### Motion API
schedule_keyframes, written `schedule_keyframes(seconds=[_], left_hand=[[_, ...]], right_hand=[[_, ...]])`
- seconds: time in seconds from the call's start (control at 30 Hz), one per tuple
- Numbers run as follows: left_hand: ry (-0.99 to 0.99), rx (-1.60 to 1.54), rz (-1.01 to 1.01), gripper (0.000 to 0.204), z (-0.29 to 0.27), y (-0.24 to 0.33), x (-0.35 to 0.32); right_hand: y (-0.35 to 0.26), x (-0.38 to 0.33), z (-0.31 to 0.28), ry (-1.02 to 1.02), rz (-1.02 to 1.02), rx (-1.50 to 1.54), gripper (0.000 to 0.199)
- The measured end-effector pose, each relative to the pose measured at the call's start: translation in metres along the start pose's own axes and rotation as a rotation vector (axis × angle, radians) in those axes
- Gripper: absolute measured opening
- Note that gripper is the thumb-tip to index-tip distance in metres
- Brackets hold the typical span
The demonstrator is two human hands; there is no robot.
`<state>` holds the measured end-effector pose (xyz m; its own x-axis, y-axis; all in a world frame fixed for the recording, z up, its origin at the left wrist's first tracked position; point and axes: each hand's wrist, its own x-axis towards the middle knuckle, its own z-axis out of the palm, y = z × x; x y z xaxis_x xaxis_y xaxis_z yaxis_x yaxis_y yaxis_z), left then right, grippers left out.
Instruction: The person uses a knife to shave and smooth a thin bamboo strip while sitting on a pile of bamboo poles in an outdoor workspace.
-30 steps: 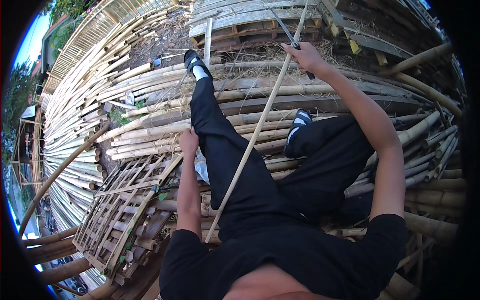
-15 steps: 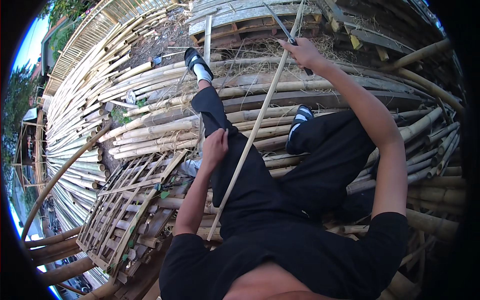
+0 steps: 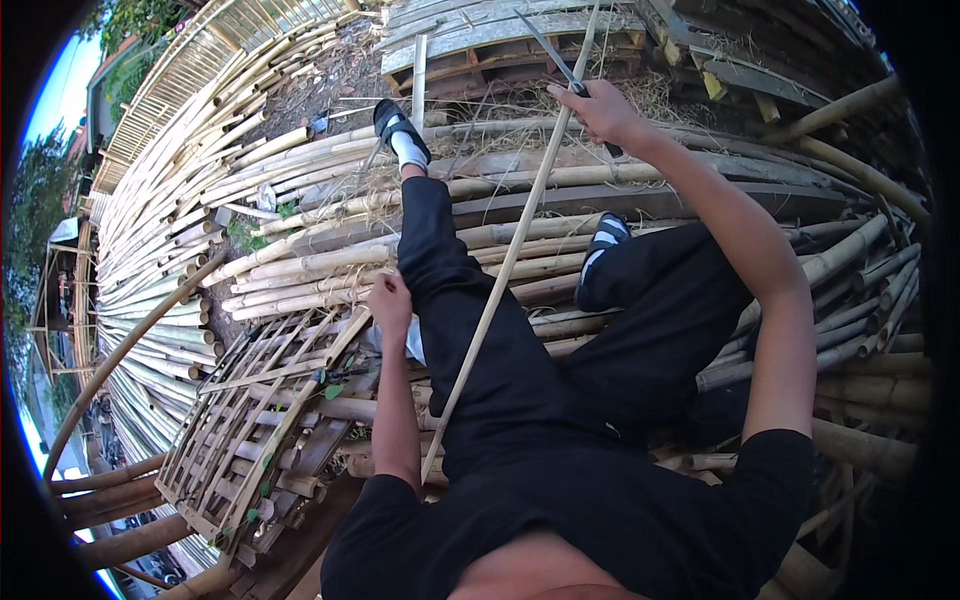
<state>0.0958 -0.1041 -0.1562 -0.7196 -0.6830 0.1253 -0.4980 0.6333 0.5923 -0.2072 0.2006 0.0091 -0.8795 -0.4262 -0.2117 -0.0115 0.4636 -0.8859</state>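
A person sits on a heap of bamboo poles (image 3: 300, 262), seen from above, in black trousers and a black shirt. The right hand (image 3: 598, 108) is stretched far forward with its fingers closed around the handle of a knife (image 3: 548, 52), whose long narrow blade points up and to the left. The same hand rests against a thin bamboo strip (image 3: 505, 268); whether the fingers also hold the strip cannot be told. The strip runs in a straight slanted line from near the person's waist, across the left thigh, past the right hand and on to the top edge of the view. The left hand (image 3: 388, 300) sits beside the left thigh with its fingers curled; whether it holds anything cannot be told. The left leg is stretched out, ending in a white sock and black sandal (image 3: 400, 130). The right leg is bent, its foot in a dark shoe (image 3: 602, 238) resting on the poles. A woven bamboo lattice panel (image 3: 262, 410) lies to the person's left, just beside the left arm
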Motion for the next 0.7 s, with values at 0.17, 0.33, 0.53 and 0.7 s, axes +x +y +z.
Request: schedule_keyframes(seconds=[0.17,0.33,0.53,0.7], left_hand=[[-0.08,-0.017,0.244,0.03,0.034,0.039,-0.047],[-0.136,-0.142,0.077,0.03,0.032,0.041,-0.042],[-0.113,-0.101,0.1,0.031,0.036,0.037,-0.041],[-0.121,-0.127,0.078,0.031,0.036,0.036,-0.041]], right_hand=[[-0.006,-0.004,0.005,0.004,-0.016,0.016,0.044],[-0.005,-0.006,0.0,-0.006,0.003,0.027,0.044],[-0.009,-0.011,0.003,-0.016,-0.008,0.026,0.043],[-0.013,-0.014,0.005,-0.024,-0.013,0.055,0.043]])
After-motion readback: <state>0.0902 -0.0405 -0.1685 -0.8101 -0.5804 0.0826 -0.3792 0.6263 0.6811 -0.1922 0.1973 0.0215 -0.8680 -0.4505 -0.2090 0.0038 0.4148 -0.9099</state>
